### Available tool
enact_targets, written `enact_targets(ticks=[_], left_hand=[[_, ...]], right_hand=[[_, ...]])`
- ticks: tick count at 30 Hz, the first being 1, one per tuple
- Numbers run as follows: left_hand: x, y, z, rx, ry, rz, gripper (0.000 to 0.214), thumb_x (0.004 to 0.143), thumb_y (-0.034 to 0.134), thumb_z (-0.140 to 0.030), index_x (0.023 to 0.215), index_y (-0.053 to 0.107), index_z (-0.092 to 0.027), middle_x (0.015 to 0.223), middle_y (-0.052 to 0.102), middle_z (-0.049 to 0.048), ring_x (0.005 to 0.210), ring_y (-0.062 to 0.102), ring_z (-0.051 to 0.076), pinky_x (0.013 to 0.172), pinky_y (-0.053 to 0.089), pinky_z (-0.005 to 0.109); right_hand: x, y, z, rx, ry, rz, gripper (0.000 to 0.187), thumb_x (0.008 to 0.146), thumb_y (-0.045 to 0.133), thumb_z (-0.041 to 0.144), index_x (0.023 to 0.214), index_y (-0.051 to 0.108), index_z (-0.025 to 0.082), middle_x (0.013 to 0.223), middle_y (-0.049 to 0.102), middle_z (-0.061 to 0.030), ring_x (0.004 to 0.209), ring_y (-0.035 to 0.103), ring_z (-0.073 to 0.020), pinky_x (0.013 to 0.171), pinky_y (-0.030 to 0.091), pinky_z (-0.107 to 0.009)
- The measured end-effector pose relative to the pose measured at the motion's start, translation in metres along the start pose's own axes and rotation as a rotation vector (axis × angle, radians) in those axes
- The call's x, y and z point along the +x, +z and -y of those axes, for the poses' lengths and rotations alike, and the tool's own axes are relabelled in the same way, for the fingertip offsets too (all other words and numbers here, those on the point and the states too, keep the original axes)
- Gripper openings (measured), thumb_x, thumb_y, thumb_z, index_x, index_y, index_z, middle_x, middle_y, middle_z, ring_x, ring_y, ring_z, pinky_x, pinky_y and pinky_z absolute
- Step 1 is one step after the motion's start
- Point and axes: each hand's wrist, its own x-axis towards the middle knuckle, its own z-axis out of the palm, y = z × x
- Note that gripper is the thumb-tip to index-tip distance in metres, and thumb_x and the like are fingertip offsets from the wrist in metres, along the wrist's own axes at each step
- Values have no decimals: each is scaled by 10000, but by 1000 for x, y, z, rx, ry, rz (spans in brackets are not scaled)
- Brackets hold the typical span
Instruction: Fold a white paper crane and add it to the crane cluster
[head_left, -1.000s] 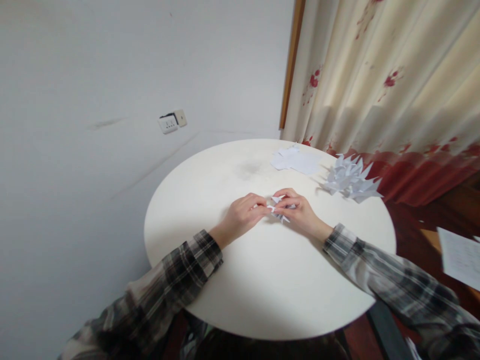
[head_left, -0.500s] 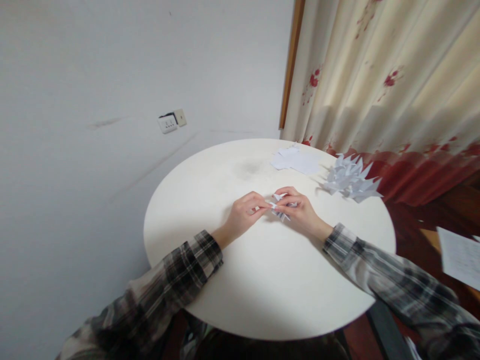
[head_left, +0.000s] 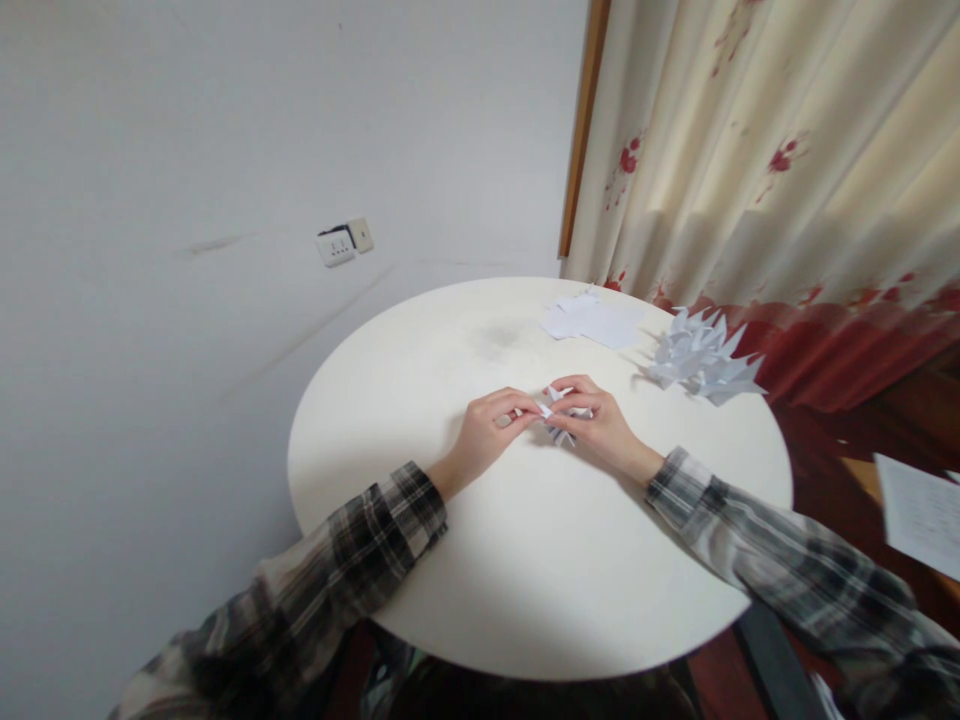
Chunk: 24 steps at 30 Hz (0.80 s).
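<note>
Basically, vs. a sec ago my L hand (head_left: 491,425) has edged a bit closer to my R hand (head_left: 600,425), which has hardly moved. L thumb + index pinch a tip of the small folded paper pc (head_left: 561,436), R fingers gripping its other side, approx. mid-table (head_left: 480,570); can't tell if it's touching the top. So I'd say it's fine adj. on one pt., pc not yet let go.
</note>
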Motion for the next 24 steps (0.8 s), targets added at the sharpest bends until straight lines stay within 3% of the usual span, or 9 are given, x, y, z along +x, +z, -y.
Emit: enact_targets(ticks=[11,24], left_hand=[[0,0,-1,-13,43,0,30,771,623,-168,763,646,-149,761,674,46,714,621,119,662,505,230],[1,0,1,3,-8,59,106,809,575,-210,755,651,-159,763,681,43,720,633,131,678,512,253]], right_hand=[[0,-2,-6,31,12,2,89,696,705,350,728,724,269,953,611,-45,944,540,-199,876,406,-390],[-2,-1,-8,61,48,-8,122,682,710,382,703,722,263,917,606,-44,938,541,-204,891,408,-425]])
